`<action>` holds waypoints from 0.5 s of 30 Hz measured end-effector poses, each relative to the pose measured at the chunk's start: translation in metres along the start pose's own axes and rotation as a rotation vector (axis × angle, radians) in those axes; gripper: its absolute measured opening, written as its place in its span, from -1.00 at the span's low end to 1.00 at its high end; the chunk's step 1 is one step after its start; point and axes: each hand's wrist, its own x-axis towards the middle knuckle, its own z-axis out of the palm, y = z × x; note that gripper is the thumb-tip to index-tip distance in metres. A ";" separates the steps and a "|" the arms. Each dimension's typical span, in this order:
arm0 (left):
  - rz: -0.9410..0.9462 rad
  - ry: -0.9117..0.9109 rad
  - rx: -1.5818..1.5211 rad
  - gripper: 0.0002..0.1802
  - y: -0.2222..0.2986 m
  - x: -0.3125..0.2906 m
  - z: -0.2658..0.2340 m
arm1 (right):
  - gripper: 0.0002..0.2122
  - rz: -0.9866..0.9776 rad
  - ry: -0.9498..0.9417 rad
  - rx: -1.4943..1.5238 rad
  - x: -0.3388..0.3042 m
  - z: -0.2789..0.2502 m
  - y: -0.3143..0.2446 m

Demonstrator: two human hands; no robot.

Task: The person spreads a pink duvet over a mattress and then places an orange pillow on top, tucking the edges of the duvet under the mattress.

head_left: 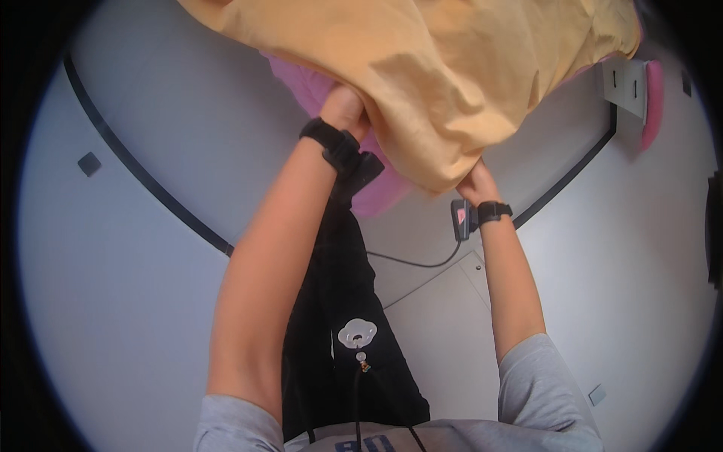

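A large yellow cloth (452,83) with a pink underside (301,83) hangs in folds across the top of the view, lifted before me. My left hand (345,108) grips it at its left part, with the fingers tucked under the yellow layer and mostly hidden. Further right and nearer to me, my right hand (477,184) holds the lower edge of the cloth; its fingertips go out of sight behind the fabric. Between my hands, a yellow corner droops down, and some pink fabric shows below my left wrist.
Black strap devices sit on both wrists, and a dark cable (422,264) runs from the right one. A black stripe (151,183) curves along the pale surface. At the far right stands a white drawer unit (623,89) beside a pink padded piece (652,105).
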 end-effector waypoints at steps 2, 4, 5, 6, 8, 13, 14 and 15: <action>0.084 0.003 0.090 -0.62 0.008 0.007 -0.006 | -0.61 -0.042 -0.032 0.083 0.007 0.000 -0.004; 0.104 0.027 0.128 -0.61 0.008 0.002 -0.036 | -0.61 -0.031 -0.039 0.175 -0.004 -0.002 -0.003; 0.104 0.031 0.111 -0.61 0.006 -0.009 -0.050 | -0.62 -0.014 -0.049 0.265 -0.014 -0.003 -0.002; 0.095 0.018 0.128 -0.59 0.006 -0.020 -0.068 | -0.62 -0.009 -0.040 0.235 -0.028 0.005 -0.002; 0.056 0.046 0.160 -0.58 -0.002 -0.041 -0.111 | -0.63 0.009 -0.099 0.354 -0.050 -0.003 0.015; -0.099 0.206 0.306 -0.59 -0.041 -0.091 -0.215 | -0.58 0.124 -0.016 0.074 -0.095 -0.062 0.080; -0.097 0.203 0.311 -0.59 -0.046 -0.095 -0.222 | -0.61 0.159 0.013 0.089 -0.094 -0.066 0.098; -0.083 0.299 0.538 -0.59 -0.052 -0.097 -0.226 | -0.64 0.194 0.046 0.103 -0.091 -0.073 0.117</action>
